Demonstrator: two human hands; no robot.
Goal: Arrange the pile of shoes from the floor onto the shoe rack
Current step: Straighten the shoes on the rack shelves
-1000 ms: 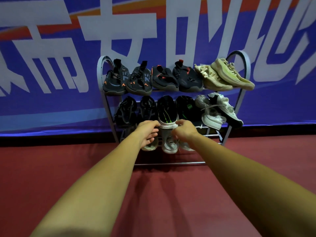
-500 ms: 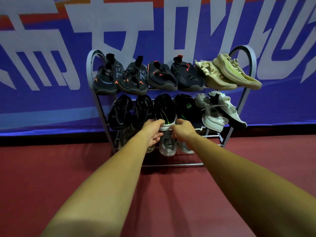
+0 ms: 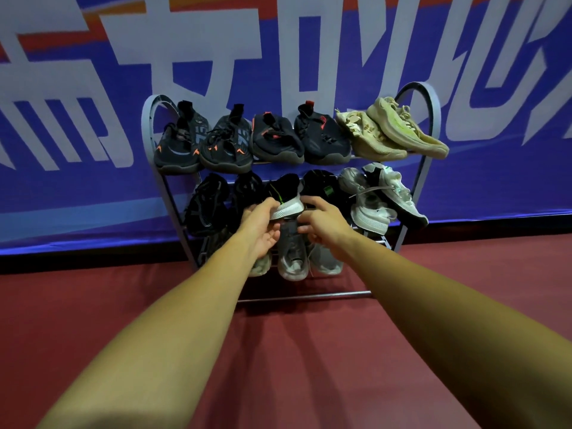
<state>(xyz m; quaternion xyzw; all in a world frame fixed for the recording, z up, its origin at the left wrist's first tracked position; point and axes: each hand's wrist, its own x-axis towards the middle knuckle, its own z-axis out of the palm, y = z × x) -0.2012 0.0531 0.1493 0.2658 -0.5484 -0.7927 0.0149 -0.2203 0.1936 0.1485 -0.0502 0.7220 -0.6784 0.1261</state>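
Item: black shoe (image 3: 286,201), middle shelf, centre of the shoe rack (image 3: 148,125). Left grip (image 3: 263,226) and right grip (image 3: 325,224) both clasp its white toe. Risk, as we judge it: tugging sideways could drop it onto the grey shoe (image 3: 292,258) below.

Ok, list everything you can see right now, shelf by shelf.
shoe rack: one, grey metal, against the banner
orange-marked shoes: two, dark grey, top shelf left
red-trimmed shoes: two, dark, top shelf middle
beige shoes: two, top shelf right
black shoes: four, middle shelf left and centre
white shoes: two, middle shelf right
grey shoes: at least three, bottom shelf, partly hidden
banner: one, blue with white characters
floor: red
left hand: grips the green-striped black shoe
right hand: grips the same shoe
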